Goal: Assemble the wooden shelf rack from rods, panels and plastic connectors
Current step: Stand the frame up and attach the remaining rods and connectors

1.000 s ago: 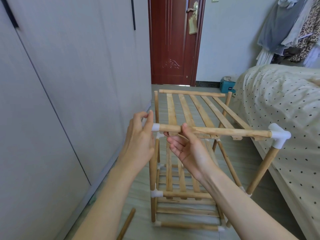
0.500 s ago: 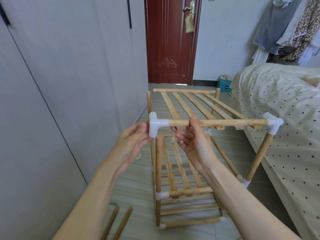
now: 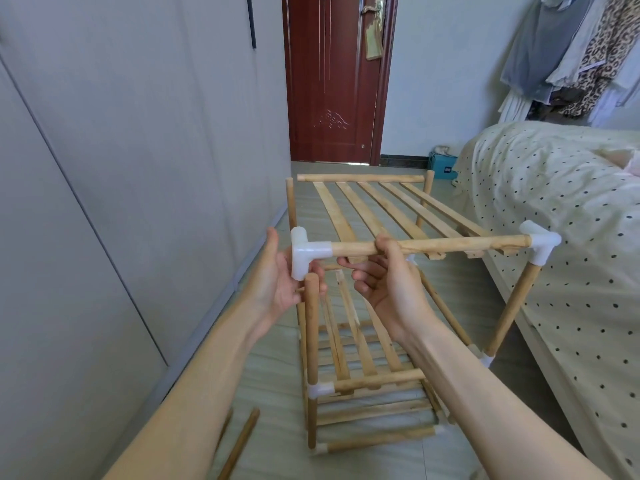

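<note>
Head view: the wooden shelf rack [image 3: 367,341] stands on the floor [image 3: 270,386] between the grey wardrobe [image 3: 121,168] and the bed [image 3: 561,237]. Its top slatted panel [image 3: 391,209] is raised at the near left corner, where a white plastic connector [image 3: 306,251] sits on the end of the panel's front rod [image 3: 429,245]. That connector hangs just above the bare top of the rack's near left upright rod [image 3: 311,341], not seated on it. At the rod's other end, a second white connector [image 3: 540,245] is fitted onto the near right upright [image 3: 512,306], beside the bed.

The left hand [image 3: 277,282] is just left of the rack's loose connector; its grip is open, palm and straight fingers cupping the connector's side, thumb up behind it. The right hand [image 3: 388,282] is under the front rod, right of the connector; its grip is closed round the rod, thumb on top and fingers curled beneath.

Two spare rods [image 3: 239,445] lie on the floor left of the rack's base. Beyond the rack is a red door [image 3: 332,81]; clothes [image 3: 581,50] hang above the bed.
</note>
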### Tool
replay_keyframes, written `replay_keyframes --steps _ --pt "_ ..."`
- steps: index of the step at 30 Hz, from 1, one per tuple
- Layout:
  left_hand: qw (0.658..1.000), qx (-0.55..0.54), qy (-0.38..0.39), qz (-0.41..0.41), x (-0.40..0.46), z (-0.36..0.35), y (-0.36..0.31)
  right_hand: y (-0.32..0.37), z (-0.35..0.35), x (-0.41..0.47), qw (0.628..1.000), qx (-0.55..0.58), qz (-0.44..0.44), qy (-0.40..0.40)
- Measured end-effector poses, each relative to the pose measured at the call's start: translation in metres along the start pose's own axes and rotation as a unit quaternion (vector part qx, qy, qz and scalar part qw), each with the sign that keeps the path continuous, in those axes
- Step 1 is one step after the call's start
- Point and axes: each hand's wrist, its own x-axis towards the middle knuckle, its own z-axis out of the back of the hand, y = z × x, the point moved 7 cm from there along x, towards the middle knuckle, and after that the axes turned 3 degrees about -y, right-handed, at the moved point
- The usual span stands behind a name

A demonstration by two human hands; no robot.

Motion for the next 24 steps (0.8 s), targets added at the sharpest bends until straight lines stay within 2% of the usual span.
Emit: replay_keyframes --steps 4,7,10,15,19,24 --pt "0.998 0.008 -0.062 0.016 0.007 -0.003 -0.003 -0.005 0.002 -0.003 0.999 -0.020 -0.019 -0.017" --pt "0.996 0.001 -0.070 0.049 0.011 -0.001 0.000 -0.007 0.015 -0.003 0.995 0.004 -0.042 -0.096" --pt "0.993 -0.030 -0.051 0.098 0.011 -0.002 0.005 0.001 0.028 -0.003 0.984 0.040 -0.029 -0.172" --pt "0.966 -0.156 0.055 0.200 0.011 -0.013 0.011 0.004 0.034 -0.002 0.982 -0.014 -0.018 -0.189" --pt "0.950 -0.215 0.113 0.195 0.014 -0.026 0.007 0.005 0.036 -0.002 0.982 -0.017 0.009 -0.187" --pt "0.965 -0.195 0.081 0.154 0.017 -0.040 0.004 0.010 0.038 0.000 0.973 -0.002 0.058 -0.224"
